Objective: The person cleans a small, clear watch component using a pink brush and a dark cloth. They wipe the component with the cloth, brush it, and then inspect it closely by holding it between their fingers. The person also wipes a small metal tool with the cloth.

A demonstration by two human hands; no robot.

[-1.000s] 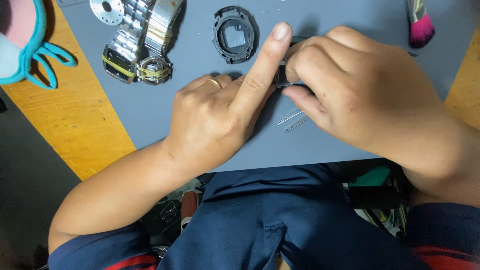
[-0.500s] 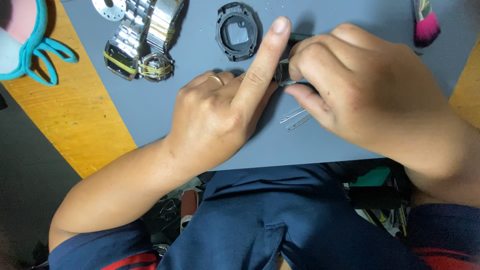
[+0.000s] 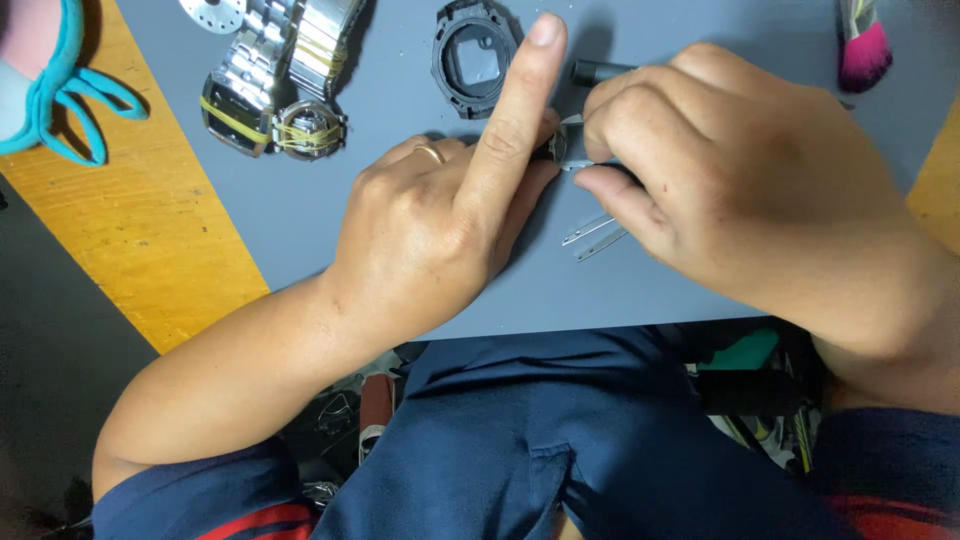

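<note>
My fingers [image 3: 600, 180]: right hand [image 3: 730, 190] curled tight around dark tool [image 3: 600, 72], thumb and forefinger pinched on small metal part [image 3: 562, 150]. Left hand [image 3: 440, 230] pinches same part from other side, index finger straight up. Part low over grey mat [image 3: 380, 200]. Two thin pins [image 3: 595, 235] below. Black watch case [image 3: 474, 60] beyond; steel watches [image 3: 270, 80] far left; pink brush [image 3: 862, 45] far right.
</note>
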